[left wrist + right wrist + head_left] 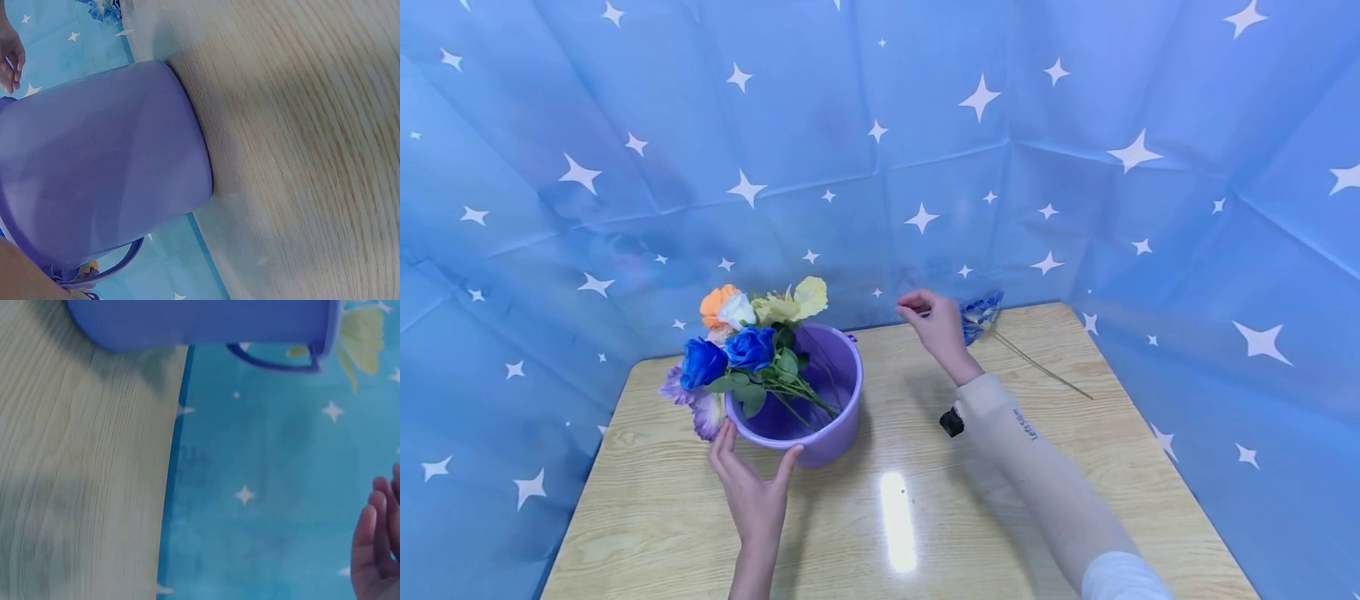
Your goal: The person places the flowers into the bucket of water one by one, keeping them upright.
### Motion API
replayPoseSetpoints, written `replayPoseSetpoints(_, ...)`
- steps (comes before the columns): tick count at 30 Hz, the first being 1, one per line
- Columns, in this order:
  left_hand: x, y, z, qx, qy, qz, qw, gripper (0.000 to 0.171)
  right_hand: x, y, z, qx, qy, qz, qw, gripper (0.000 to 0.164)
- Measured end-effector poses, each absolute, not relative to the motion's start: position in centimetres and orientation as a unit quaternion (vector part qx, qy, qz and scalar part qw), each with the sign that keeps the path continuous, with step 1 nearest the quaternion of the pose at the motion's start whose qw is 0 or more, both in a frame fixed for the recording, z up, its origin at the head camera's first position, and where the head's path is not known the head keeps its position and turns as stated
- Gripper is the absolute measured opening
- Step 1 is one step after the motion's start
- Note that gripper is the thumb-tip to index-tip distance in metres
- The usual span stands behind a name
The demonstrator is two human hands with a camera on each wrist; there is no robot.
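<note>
In the head view, my left hand (752,492) holds the near rim of a purple bucket (841,429), thumb and fingers spread along it. Artificial flowers lean over the bucket's left side: blue roses (750,347), an orange bloom (718,305), a yellow one (808,297) and purple ones (707,415). Their green stems (797,392) lie inside. My right hand (942,325) hovers right of the bucket with loosely bent fingers and nothing visible in them. Just beyond it, a blue flower (981,315) lies on the table, its stem (1045,369) pointing right and toward me.
A wooden table (647,500) carries everything. Blue cloth with white stars (880,83) hangs close behind it and at both sides. The bucket's handle (269,364) hangs at its side in the right wrist view. A black wrist camera (951,422) sits under my right sleeve.
</note>
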State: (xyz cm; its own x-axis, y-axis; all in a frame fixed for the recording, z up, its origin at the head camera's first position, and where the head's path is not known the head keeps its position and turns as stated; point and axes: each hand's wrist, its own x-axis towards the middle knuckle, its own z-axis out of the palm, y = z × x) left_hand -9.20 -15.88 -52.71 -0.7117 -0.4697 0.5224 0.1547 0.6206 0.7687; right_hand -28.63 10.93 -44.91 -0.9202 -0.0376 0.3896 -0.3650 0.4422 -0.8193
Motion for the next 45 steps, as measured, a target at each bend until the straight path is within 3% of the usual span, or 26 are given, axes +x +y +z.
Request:
replayPoseSetpoints(28, -9.4, -15.9, -53.0, 0.09, -0.817, -0.423, 0.382, 0.108, -28.3, 23.0, -51.4, -0.01, -0.866, 0.465, 0.181, 0.02)
replayPoseSetpoints(38, -9.4, -15.8, -53.0, 0.094, -0.82, -0.418, 0.379, 0.109, -27.8, 26.3, -54.4, -0.091, -0.872, 0.464, 0.128, 0.034)
replayPoseSetpoints(45, -9.5, -15.9, -53.1, 0.094, -0.819, -0.418, 0.382, 0.109, -27.4, 27.7, -55.7, -0.107, -0.874, 0.461, 0.115, 0.034)
